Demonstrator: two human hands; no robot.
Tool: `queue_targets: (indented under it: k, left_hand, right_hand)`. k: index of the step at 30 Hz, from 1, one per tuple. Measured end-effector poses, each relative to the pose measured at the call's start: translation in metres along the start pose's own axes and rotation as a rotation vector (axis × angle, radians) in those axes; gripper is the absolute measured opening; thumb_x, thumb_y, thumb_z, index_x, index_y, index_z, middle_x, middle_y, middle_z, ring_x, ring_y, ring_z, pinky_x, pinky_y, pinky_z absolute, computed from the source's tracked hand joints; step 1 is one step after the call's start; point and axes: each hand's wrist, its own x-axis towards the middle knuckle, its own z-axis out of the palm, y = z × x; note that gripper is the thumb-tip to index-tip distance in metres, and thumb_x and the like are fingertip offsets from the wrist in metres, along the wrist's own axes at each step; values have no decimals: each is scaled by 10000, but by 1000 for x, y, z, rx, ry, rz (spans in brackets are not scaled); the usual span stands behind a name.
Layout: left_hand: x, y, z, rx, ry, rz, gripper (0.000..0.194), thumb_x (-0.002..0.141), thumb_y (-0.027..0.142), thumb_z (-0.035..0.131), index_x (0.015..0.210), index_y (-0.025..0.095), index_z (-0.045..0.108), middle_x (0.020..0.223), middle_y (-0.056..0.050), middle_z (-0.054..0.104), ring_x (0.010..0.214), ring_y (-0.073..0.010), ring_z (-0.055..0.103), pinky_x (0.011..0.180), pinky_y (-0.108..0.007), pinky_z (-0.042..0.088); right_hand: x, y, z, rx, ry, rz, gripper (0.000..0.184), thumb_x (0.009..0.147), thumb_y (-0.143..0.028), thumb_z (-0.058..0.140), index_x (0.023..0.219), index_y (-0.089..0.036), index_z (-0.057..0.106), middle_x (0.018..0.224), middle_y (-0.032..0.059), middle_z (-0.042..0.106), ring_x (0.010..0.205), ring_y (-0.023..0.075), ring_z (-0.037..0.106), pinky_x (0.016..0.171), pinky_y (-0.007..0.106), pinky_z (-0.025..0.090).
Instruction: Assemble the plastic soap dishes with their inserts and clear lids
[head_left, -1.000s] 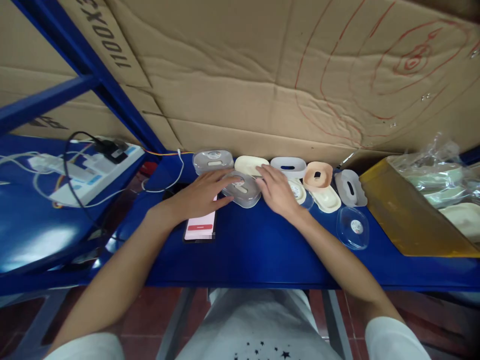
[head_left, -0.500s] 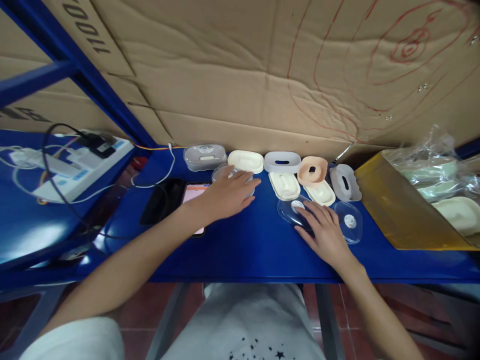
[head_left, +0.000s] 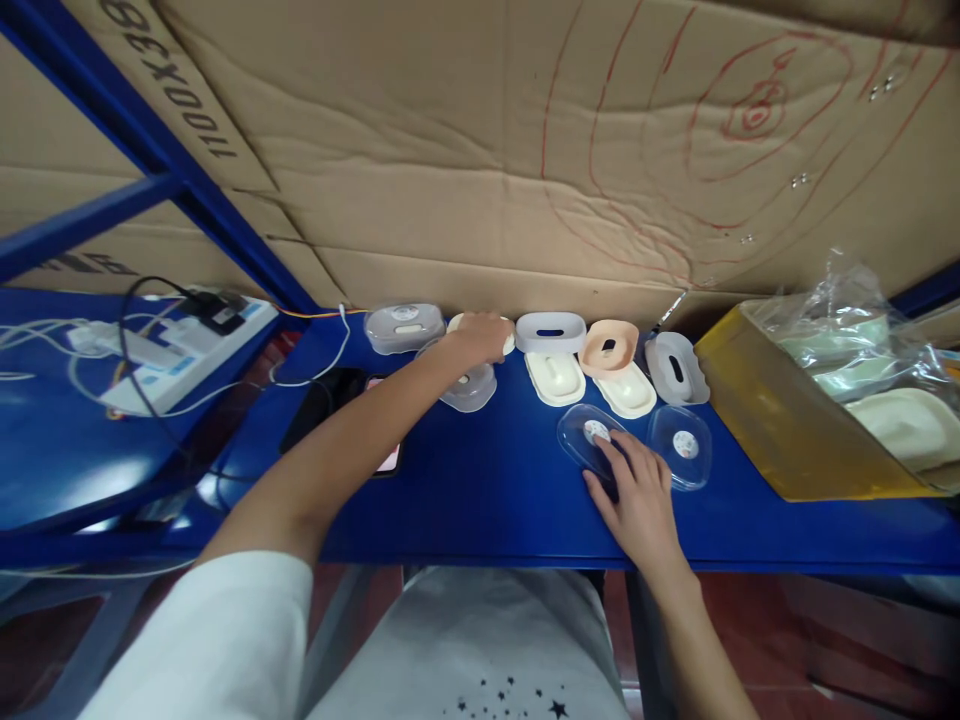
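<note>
My left hand [head_left: 484,338] is over a cream oval tray [head_left: 456,322] at the back, its fingers curled down around the tray and hiding most of it. Below my left wrist lies a clear plastic lid [head_left: 474,392]. My right hand [head_left: 636,490] rests with fingers spread on another clear lid [head_left: 577,432], touching its round white sticker. A third clear lid [head_left: 684,460] sits just right of that hand. Behind them are a grey slotted soap box [head_left: 551,345], a peach one [head_left: 609,362], a second grey one [head_left: 684,385] and two cream trays [head_left: 556,385].
A lidded grey box [head_left: 405,330] stands back left. Nearer are a phone [head_left: 390,460], a black object [head_left: 319,405] and a power strip [head_left: 202,345] with cables. On the right, a yellow-brown bin [head_left: 757,430] holds bagged pieces. Cardboard [head_left: 390,200] walls the back.
My left hand has moved from the clear lid up and back onto the cream tray, uncovering part of the lid. My right hand stays on its lid. The view has shifted slightly.
</note>
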Motion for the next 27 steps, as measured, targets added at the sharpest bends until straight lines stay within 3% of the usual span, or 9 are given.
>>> queue_targets:
  k: [3, 5, 8, 13, 17, 20, 23, 27]
  left_hand:
    - [6, -6, -5, -36, -46, 22, 523, 789, 316, 880, 1289, 249, 742, 1385, -136, 716, 1255, -359, 671, 1026, -453, 533]
    - [6, -7, -8, -59, -62, 34, 432, 805, 279, 862, 1222, 234, 756, 1382, -126, 719, 1255, -342, 674, 1032, -432, 526]
    - [1, -6, -13, -91, -53, 46, 256, 914, 286, 749, 1161, 219, 755, 1342, -112, 740, 1239, -315, 678, 1028, -415, 514]
    - [-12, -9, -25, -178, 32, 36, 316, 1033, 348, 577, 1277, 189, 700, 1320, -136, 749, 1237, -326, 682, 1021, -429, 512]
    - [-40, -2, -42, -256, 148, 85, 316, 1090, 400, 505, 1307, 213, 638, 1376, -94, 723, 1255, -293, 673, 1043, -402, 504]
    - [-84, 22, -46, -301, 339, 223, 254, 1113, 380, 492, 1269, 220, 613, 1350, -89, 722, 1235, -295, 679, 1055, -428, 503]
    - [-136, 57, -27, -169, 410, 325, 206, 1118, 293, 488, 1248, 222, 631, 1386, -110, 703, 1295, -327, 659, 1114, -500, 482]
    - [-179, 94, 29, 3, 397, 387, 276, 1084, 156, 513, 1306, 217, 663, 1344, -124, 725, 1273, -309, 673, 1155, -523, 474]
  right_hand:
    - [-2, 1, 3, 17, 12, 30, 506, 1083, -402, 564, 1577, -307, 511, 1520, 171, 616, 1438, 392, 572, 1141, 615, 442]
    - [-2, 2, 4, 34, 8, 34, 509, 1084, -403, 560, 1581, -306, 511, 1533, 172, 605, 1448, 393, 562, 1144, 617, 439]
    - [-2, 2, 3, 50, 1, 34, 509, 1088, -405, 552, 1585, -307, 505, 1547, 168, 596, 1459, 390, 553, 1151, 619, 430]
    - [-1, 2, 3, 59, -8, 36, 517, 1094, -404, 546, 1600, -321, 478, 1553, 169, 590, 1466, 392, 547, 1149, 623, 428]
    - [-1, 2, 3, 56, -11, 43, 516, 1092, -435, 554, 1593, -334, 486, 1547, 168, 596, 1460, 401, 552, 1142, 629, 430]
    - [0, 3, 2, 60, -16, 37, 500, 1093, -446, 553, 1576, -321, 511, 1545, 165, 599, 1453, 394, 560, 1139, 616, 437]
    - [5, 5, -6, 92, -5, 1, 468, 1095, -408, 541, 1554, -318, 543, 1510, 147, 630, 1424, 369, 588, 1138, 582, 455]
    - [44, 12, -27, 86, 22, -92, 422, 1104, -348, 498, 1510, -287, 593, 1485, 138, 661, 1397, 339, 609, 1140, 531, 469]
